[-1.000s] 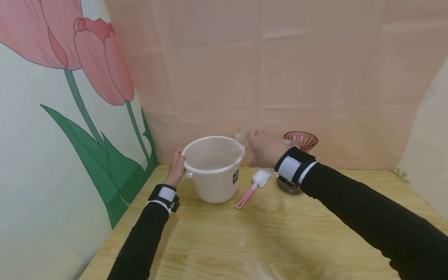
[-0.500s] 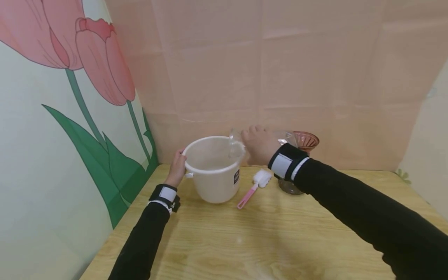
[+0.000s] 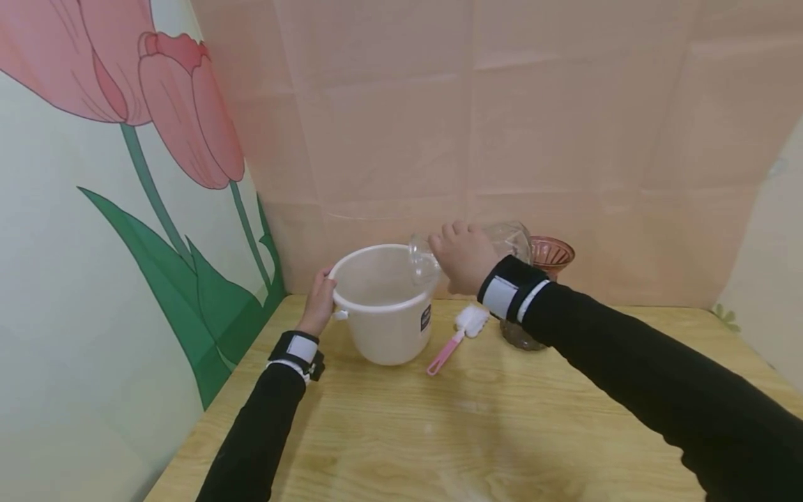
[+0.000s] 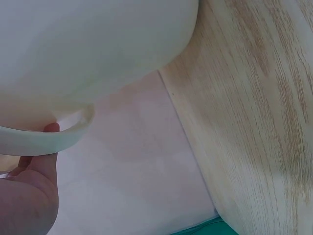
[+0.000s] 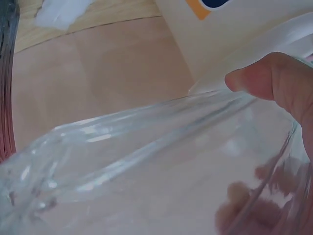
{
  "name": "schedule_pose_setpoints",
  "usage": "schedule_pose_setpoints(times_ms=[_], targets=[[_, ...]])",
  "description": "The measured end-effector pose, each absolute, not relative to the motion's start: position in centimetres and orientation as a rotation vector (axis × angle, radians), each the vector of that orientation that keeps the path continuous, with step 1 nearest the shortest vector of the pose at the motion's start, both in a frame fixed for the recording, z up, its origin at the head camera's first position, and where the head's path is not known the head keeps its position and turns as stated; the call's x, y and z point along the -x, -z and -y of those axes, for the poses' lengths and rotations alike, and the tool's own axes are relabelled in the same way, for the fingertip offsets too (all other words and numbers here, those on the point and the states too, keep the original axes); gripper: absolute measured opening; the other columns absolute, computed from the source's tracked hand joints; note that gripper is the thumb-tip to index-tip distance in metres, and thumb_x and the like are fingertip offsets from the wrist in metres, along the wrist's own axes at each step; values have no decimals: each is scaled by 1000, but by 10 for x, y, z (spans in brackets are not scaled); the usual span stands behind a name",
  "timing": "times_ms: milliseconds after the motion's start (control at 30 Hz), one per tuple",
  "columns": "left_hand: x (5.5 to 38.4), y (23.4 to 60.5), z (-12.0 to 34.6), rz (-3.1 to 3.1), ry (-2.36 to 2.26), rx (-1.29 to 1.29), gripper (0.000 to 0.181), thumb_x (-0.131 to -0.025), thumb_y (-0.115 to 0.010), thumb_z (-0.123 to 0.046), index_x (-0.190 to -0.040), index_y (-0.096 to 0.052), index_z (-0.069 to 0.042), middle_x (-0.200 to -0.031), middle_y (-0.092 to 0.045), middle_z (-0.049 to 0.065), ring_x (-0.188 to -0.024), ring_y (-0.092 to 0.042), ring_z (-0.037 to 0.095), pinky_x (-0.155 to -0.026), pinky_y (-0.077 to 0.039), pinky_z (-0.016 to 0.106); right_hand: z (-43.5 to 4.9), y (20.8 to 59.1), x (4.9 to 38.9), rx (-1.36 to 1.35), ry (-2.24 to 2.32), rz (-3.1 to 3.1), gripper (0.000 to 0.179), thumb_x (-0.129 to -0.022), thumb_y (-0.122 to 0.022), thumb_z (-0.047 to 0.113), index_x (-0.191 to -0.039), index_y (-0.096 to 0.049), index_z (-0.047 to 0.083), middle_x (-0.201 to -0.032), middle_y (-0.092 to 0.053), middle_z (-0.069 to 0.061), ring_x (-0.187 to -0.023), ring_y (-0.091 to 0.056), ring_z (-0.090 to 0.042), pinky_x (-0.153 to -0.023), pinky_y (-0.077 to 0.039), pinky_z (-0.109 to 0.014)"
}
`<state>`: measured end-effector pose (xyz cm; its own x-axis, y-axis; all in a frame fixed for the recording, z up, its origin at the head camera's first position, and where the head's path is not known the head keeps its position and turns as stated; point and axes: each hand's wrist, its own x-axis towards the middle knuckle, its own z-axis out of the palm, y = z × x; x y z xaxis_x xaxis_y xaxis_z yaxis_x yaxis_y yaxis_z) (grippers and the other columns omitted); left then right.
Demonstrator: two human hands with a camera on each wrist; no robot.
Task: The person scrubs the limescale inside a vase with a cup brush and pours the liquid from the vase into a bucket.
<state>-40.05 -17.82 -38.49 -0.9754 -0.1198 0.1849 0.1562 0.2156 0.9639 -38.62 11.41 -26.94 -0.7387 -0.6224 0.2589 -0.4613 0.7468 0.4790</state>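
Note:
A white plastic bucket (image 3: pixel 384 333) stands upright on the table. My left hand (image 3: pixel 318 305) grips its rim at the left side; in the left wrist view the thumb (image 4: pixel 51 128) hooks over the rim band. My right hand (image 3: pixel 465 256) holds a clear glass vase (image 3: pixel 513 238) around its neck, tipped nearly level. The flared mouth reaches over the bucket's right rim, while the body extends to the right behind the wrist. In the right wrist view, the ribbed glass fills the foreground and several fingers show through it. Whether liquid runs out cannot be made out.
A cleaning brush (image 3: pixel 458 338) with a white head and pink handle lies right of the bucket. Behind my right wrist stands a pink ribbed glass vase (image 3: pixel 552 252), partly hidden, with a greyish foot. A pink-covered wall (image 3: pixel 596 153) closes off the table's back edge.
My right hand has moved slightly left and up, tilting the clear vase so its body rises and its mouth extends farther over the bucket. The left hand keeps its grip on the rim.

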Motion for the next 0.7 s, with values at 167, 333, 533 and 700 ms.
schedule_pose_setpoints(times_ms=[167, 333, 533, 700], targets=[[401, 385, 177, 2256, 1840, 50, 47, -98, -34, -26, -142, -37, -10, -128, -48, 23, -89, -46, 25, -83, -39, 43, -116, 272, 388, -845, 582, 2474, 78, -57, -90, 40, -111, -51, 1, -98, -54, -17, -94, -52, -35, -79, -48, -44], [403, 386, 178, 2244, 1836, 64, 47, -98, -34, -23, -142, -37, -7, -124, -49, 23, -84, -45, 25, -78, -39, 38, -115, 271, 389, -849, 608, 2417, 70, -58, -89, 35, -107, -52, 2, -96, -54, -16, -91, -53, -32, -76, -48, -41], [402, 385, 177, 2223, 1825, 59, 48, -97, -34, -19, -142, -38, -5, -123, -50, 21, -81, -45, 21, -74, -39, 34, -114, 267, 389, -849, 661, 2364, 65, -62, -86, 33, -109, -53, 3, -98, -56, -16, -91, -54, -32, -77, -48, -40], [402, 384, 176, 2208, 1819, 66, 48, -97, -35, -16, -143, -39, -2, -129, -48, 20, -92, -48, 24, -76, -39, 32, -115, 266, 391, -849, 712, 2323, 62, -66, -84, 32, -111, -53, 2, -101, -58, -18, -93, -55, -33, -79, -49, -40]])
